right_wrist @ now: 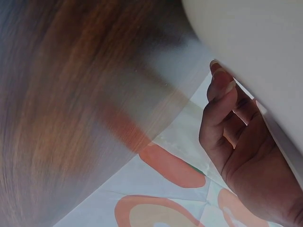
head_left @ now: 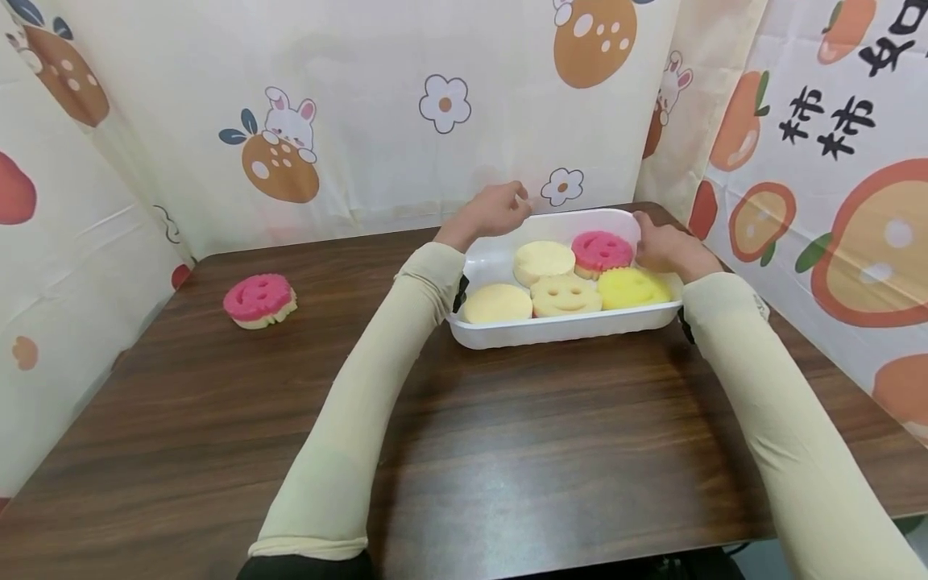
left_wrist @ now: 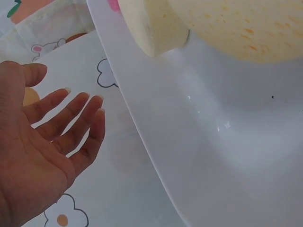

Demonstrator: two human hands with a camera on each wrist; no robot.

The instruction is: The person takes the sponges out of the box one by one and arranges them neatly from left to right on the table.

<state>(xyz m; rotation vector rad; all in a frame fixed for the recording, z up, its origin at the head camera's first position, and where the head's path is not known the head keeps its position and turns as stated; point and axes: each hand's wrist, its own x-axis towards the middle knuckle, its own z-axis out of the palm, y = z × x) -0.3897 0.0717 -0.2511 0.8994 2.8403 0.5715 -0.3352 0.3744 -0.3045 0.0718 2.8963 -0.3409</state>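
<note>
Tray point(head_left: 565, 334) sits on the brown desk point(head_left: 544, 451), its front row of sponges point(head_left: 565, 296) pale, pale and yellow, a pale and a pink one behind; another pink sponge point(head_left: 258, 300) lies well left. The right hand point(head_left: 670, 247) grasps the tray's right end; the left hand point(head_left: 496, 213), released, hovers by the far rim. Patterned curtains point(head_left: 377, 89) hang behind.

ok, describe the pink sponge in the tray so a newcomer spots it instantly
On the brown table, find the white tray. In its far row, by the right hand, lies a smiley sponge. It's the only pink one in the tray.
</note>
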